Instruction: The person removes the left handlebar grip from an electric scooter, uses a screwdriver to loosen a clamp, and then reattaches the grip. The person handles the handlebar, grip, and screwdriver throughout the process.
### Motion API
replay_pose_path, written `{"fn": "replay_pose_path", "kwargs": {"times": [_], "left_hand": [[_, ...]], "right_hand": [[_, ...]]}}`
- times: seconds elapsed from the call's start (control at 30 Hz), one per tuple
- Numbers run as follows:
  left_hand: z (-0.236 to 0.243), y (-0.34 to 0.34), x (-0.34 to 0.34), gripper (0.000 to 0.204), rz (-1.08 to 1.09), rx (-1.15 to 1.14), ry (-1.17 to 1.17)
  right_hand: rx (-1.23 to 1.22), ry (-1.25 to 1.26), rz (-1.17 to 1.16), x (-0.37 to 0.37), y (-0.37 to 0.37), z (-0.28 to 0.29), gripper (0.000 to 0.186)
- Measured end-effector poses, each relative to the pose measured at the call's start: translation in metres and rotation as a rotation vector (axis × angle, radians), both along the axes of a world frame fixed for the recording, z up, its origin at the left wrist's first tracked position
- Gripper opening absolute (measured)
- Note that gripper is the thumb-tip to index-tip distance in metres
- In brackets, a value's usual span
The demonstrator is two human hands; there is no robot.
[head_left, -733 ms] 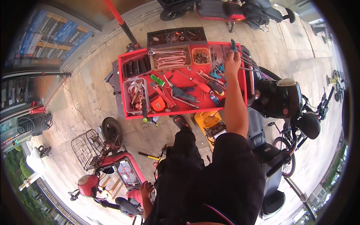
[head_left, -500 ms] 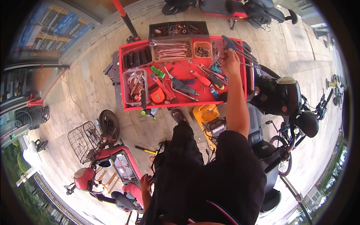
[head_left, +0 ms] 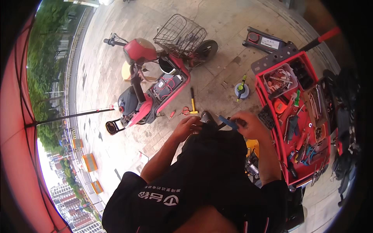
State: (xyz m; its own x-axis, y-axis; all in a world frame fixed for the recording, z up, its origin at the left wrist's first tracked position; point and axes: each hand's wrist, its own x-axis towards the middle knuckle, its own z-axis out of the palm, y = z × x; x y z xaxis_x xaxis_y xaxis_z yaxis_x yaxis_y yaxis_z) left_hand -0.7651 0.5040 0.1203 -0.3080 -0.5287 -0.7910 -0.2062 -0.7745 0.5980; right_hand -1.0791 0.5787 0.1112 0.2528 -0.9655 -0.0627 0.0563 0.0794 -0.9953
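Note:
My right hand (head_left: 246, 125) is closed on a blue-handled tool (head_left: 227, 122), held in front of my body beside the red tool cart's lower left. My left hand (head_left: 188, 127) is at waist level to its left with curled fingers; what it grips, if anything, is hidden. Just beyond my hands on the pavement lie a yellow-handled hammer (head_left: 192, 101), red-handled scissors (head_left: 185, 112) and a red screwdriver (head_left: 172, 114). The red cart (head_left: 276, 130) at my right holds wrenches, pliers and boxes of small parts.
A pink electric scooter (head_left: 140, 50) with a basket and open battery bay stands ahead left. A blue-and-green container (head_left: 241, 91) and a low grey jack (head_left: 264, 40) sit near the cart. A yellow case (head_left: 251, 146) is by my right arm. A red canopy (head_left: 17, 116) borders the left.
My view has swung left toward the pink scooter. My right hand has left the cart with a blue-handled tool, and my left hand has come up to waist level beside it.

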Motion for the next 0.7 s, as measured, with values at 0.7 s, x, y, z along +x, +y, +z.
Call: {"fn": "replay_pose_path", "kwargs": {"times": [0.7], "left_hand": [[-0.044, -0.065, 0.315, 0.021, 0.703, 0.055, 0.409]], "right_hand": [[-0.510, 0.619, -0.257, 0.346, -0.170, 0.083, 0.026]]}}
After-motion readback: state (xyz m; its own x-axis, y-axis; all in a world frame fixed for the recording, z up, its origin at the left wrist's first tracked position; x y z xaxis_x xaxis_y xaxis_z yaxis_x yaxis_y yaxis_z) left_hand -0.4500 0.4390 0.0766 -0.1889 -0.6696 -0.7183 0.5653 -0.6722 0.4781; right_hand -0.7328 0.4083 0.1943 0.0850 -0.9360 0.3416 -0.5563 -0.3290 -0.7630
